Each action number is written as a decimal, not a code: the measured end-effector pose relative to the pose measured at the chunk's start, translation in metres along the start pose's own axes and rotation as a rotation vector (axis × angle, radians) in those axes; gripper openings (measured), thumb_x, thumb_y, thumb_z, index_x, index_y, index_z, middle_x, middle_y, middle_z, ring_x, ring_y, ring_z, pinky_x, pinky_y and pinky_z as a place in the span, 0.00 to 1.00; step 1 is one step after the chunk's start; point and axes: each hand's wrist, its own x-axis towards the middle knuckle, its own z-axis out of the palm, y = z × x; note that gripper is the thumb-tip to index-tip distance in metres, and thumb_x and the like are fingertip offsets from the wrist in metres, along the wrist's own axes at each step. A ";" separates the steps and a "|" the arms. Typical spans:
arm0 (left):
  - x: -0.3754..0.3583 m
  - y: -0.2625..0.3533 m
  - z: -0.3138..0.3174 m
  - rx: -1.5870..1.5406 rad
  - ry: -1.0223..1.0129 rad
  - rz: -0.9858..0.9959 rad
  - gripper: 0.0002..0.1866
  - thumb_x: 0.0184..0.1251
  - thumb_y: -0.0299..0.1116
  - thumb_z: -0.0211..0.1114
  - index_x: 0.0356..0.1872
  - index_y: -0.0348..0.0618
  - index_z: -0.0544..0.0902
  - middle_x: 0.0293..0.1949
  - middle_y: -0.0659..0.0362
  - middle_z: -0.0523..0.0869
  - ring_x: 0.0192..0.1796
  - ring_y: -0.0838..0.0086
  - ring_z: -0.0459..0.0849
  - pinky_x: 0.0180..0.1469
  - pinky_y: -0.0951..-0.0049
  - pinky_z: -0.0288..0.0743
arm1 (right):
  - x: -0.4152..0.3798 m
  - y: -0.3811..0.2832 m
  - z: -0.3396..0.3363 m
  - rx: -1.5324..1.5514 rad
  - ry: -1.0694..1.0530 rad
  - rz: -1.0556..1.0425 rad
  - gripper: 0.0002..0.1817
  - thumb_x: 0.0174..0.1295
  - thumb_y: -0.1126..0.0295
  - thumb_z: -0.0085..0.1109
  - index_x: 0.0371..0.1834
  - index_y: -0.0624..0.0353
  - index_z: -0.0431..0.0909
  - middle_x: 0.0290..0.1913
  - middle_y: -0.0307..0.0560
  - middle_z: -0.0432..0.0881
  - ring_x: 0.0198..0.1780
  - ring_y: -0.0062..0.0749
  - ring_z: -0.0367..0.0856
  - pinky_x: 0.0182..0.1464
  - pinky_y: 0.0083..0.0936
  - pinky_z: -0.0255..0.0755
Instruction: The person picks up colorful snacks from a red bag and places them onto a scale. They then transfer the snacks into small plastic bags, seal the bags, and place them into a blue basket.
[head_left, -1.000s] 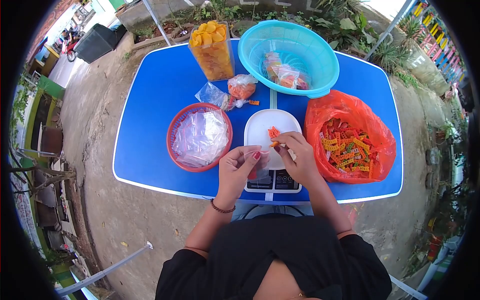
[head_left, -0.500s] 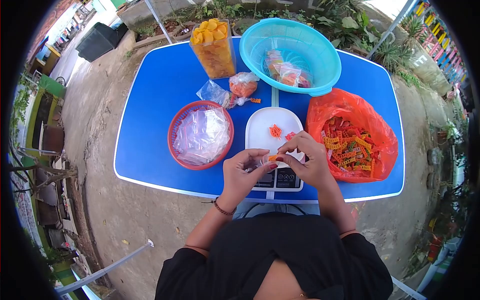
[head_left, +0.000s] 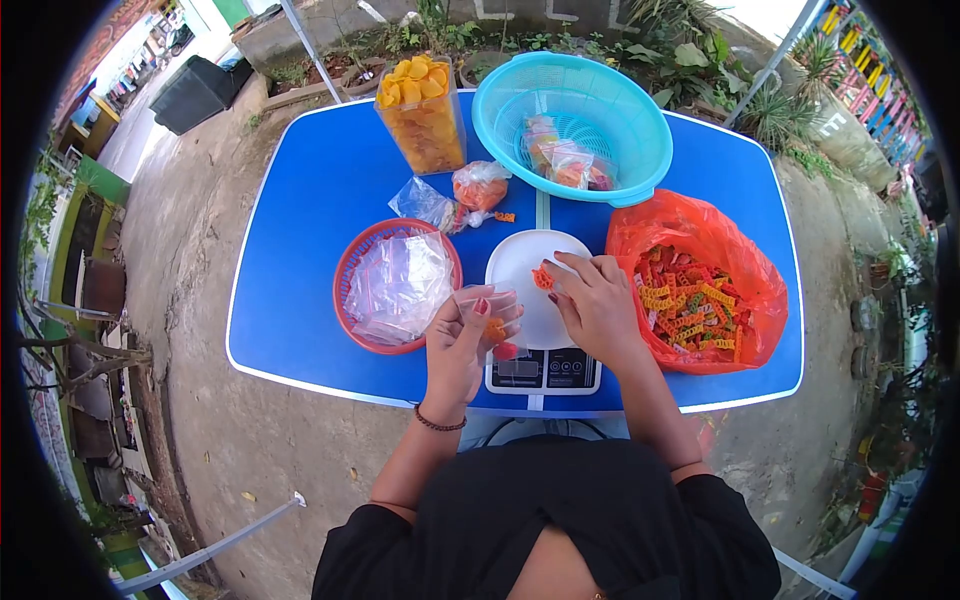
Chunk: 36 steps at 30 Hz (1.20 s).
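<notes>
My left hand [head_left: 458, 345] holds a small clear plastic bag [head_left: 507, 335] with orange and red pieces in it, its fingers closed on the plastic. Over the white scale [head_left: 520, 252], my right hand [head_left: 595, 305] reaches with its fingertips at an orange snack piece [head_left: 543, 278]; whether they grip it is hard to tell. To the right, a red plastic bag [head_left: 768, 290] lies open, full of colourful ladder-shaped pieces [head_left: 690, 310]. A red basket [head_left: 347, 318] at the left holds a stack of clear bags [head_left: 400, 285].
On the blue table [head_left: 290, 250], a turquoise basket [head_left: 640, 140] with filled packets stands at the back. Left of it are a tall container of yellow chips [head_left: 425, 125], a knotted bag of orange contents [head_left: 480, 187] and a crumpled clear bag [head_left: 422, 203].
My hands have moved apart. The left has turned upward with the bag, and the right has gone forward to the orange piece on the scale. The view has shifted slightly.
</notes>
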 end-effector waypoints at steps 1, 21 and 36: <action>0.000 -0.001 0.000 0.001 -0.007 -0.006 0.14 0.81 0.35 0.60 0.57 0.36 0.79 0.54 0.45 0.88 0.54 0.58 0.90 0.53 0.62 0.88 | 0.000 -0.002 0.001 -0.040 -0.007 0.002 0.15 0.59 0.74 0.67 0.51 0.54 0.87 0.54 0.40 0.86 0.52 0.41 0.77 0.58 0.38 0.71; -0.010 -0.005 0.013 0.523 -0.074 0.048 0.16 0.65 0.23 0.75 0.51 0.31 0.84 0.41 0.54 0.92 0.38 0.82 0.88 0.39 0.83 0.82 | -0.014 -0.012 -0.024 0.781 0.077 0.180 0.11 0.61 0.87 0.62 0.45 0.65 0.86 0.40 0.49 0.88 0.38 0.26 0.86 0.38 0.23 0.77; -0.006 0.001 0.007 0.302 -0.165 -0.159 0.17 0.73 0.32 0.71 0.56 0.29 0.84 0.44 0.53 0.92 0.43 0.79 0.89 0.46 0.80 0.83 | -0.001 -0.013 -0.032 0.633 0.000 -0.081 0.11 0.53 0.87 0.67 0.38 0.61 0.87 0.37 0.44 0.88 0.40 0.38 0.84 0.44 0.30 0.78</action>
